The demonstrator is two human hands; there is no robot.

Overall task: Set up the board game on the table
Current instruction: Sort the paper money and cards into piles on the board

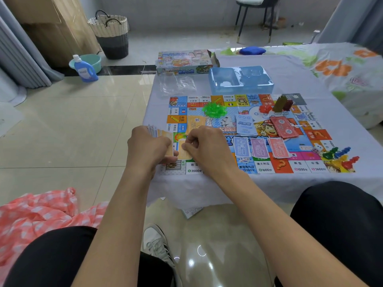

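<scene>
A colourful game board [290, 166] lies flat on the table's pale cloth [290, 79]. At its near left corner my left hand [147, 148] grips a stack of paper notes [159, 132]. My right hand [207, 148] pinches one orange note [183, 151] just right of the stack. On the board lie blue, purple and red note piles [259, 149], a red pile [285, 126], pale blue cards [244, 124], orange cards [195, 122], green houses [214, 108], red and brown pieces [277, 105], dice [317, 149] and coloured pawns [339, 156].
Behind the board stand the game box [184, 62], a blue plastic tray [240, 79] and clear plastic bags [178, 84]. On the floor at left are a detergent bottle [85, 69], a basin and a basket [110, 34]. Pink cloth [41, 214] lies near my left knee.
</scene>
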